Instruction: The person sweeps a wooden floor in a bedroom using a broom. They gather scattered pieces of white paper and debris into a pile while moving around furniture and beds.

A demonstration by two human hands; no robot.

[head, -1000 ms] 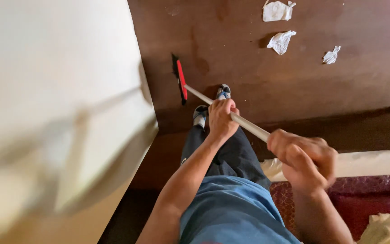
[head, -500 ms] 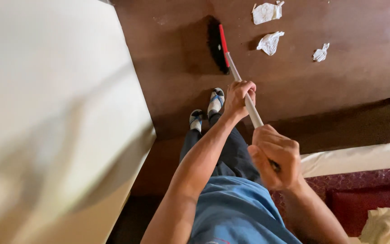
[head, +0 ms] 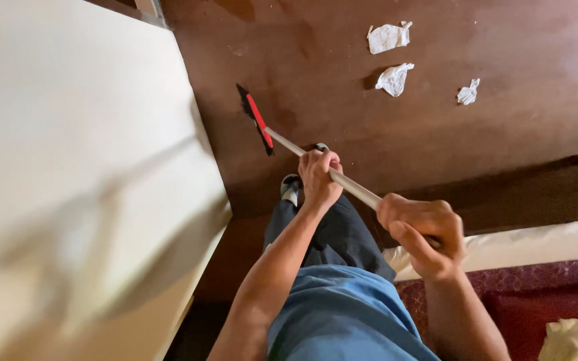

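- Left hand [head: 319, 177]: fingers wrapped tight around the lower part of the broom handle [head: 332, 175], knuckles facing up, forearm running down toward the bottom of the head view
- Right hand [head: 424, 234]: fist clenched around the upper end of the same handle, sitting higher along the shaft and nearer the body than the left hand
- Broom handle: pale, straight shaft, running diagonally from the right fist, through the left fist, down and away to the broom head [head: 255, 119]
- Broom head: red and black, resting on the brown floor [head: 503, 134], beyond the left hand and just beside the edge of the pale wall panel [head: 81, 167] at left
- Crumpled paper pieces [head: 394, 78]: three white scraps on the floor, well apart from the broom head, off to its right
- Feet in shoes [head: 292, 188]: just below the left hand, one partly hidden by it
- Bed edge [head: 536, 244]: white sheet and dark red cover, close beside the right hand
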